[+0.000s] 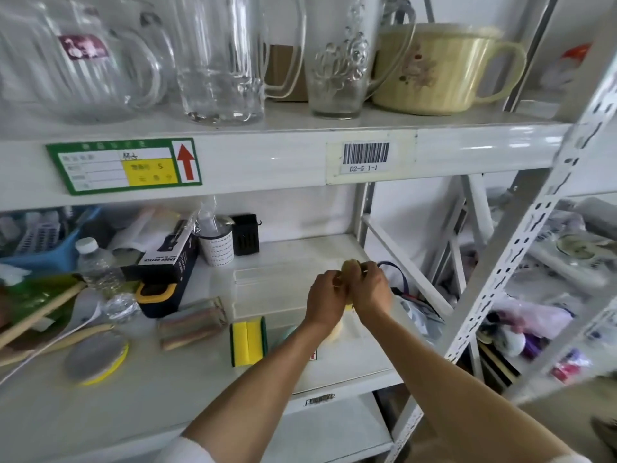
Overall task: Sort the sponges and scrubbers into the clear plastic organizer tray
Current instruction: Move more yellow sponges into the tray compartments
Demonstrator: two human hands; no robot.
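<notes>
Early on: left hand (325, 292) and right hand (374, 287) both pinch one tan scrubber (350, 267) over the clear tray (267, 289), yellow-green sponge (247, 340) at 7 o'clock of it and round pad (96, 357) at 8 o'clock unsorted.

White metal shelving unit (300, 155), perforated uprights (521, 248). Upper shelf above the fingers: clear glass pitchers (220, 58), cream bowl (444, 68). Shelf edge carries a green label (123, 166) and a barcode sticker (365, 157). White wall (410, 208) behind. Second cluttered rack (567, 262) right of the fingers. Even, bright light.
</notes>
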